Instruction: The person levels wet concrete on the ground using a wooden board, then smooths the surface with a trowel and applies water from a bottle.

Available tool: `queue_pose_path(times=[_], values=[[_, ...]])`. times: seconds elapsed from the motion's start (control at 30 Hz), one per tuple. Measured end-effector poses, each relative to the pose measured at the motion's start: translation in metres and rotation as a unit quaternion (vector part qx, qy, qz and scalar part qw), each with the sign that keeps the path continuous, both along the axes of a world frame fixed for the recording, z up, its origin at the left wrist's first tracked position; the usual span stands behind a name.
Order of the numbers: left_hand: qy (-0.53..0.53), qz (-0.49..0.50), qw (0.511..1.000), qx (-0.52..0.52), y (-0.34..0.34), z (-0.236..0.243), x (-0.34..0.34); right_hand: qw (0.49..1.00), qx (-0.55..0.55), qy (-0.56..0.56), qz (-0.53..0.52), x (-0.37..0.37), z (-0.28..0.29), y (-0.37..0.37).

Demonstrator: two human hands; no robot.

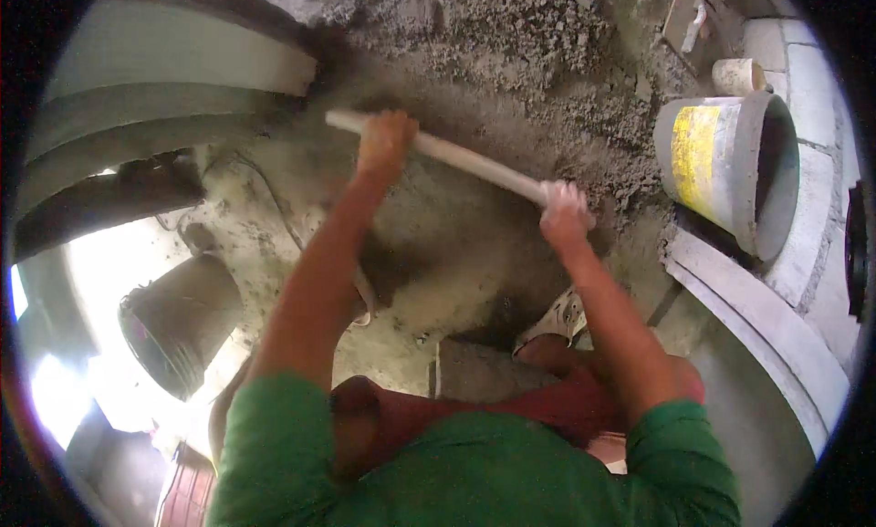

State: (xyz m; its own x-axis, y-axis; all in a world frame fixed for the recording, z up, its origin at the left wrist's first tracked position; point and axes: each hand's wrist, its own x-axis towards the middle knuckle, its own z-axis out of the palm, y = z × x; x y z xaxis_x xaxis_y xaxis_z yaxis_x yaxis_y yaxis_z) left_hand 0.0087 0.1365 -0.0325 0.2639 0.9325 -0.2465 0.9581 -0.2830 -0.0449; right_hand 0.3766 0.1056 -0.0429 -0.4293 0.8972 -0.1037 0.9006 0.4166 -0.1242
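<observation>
Both my hands grip a long pale tool handle (470, 159) that slants across the middle of the view. My left hand (385, 141) holds it near its upper left end. My right hand (564, 212) clasps it lower down to the right, where the rest of the tool is hidden behind the hand. Beneath and beyond the handle lies a heap of grey, crumbly sand or mortar mix (538, 62) spread over the ground. My green sleeves and reddish shorts fill the lower edge.
A grey bucket (721, 162) with a yellow label lies tilted at the right, near curved concrete pieces (776, 326). A dark bucket (178, 322) stands at the left. Stacked curved concrete rings (155, 71) rise at upper left. A small pale cup (735, 75) sits at upper right.
</observation>
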Motion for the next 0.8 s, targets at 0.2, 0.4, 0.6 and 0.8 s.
queue_pose_path(times=[0.2,0.4,0.6,0.8], values=[[-0.079,0.025,0.997,-0.002,0.010,-0.006,0.004,0.988,-0.150,-0.044,0.015,0.011,0.008,0.021],[-0.072,0.049,0.990,0.112,0.037,-0.023,-0.066,0.999,-0.007,0.042,0.007,-0.063,0.001,0.042],[-0.096,0.072,0.986,0.118,-0.042,-0.010,0.014,0.997,-0.024,-0.067,0.039,0.014,-0.027,-0.036],[-0.064,0.049,0.995,-0.052,-0.018,0.012,-0.014,0.993,-0.120,0.016,-0.002,0.000,0.037,0.002]])
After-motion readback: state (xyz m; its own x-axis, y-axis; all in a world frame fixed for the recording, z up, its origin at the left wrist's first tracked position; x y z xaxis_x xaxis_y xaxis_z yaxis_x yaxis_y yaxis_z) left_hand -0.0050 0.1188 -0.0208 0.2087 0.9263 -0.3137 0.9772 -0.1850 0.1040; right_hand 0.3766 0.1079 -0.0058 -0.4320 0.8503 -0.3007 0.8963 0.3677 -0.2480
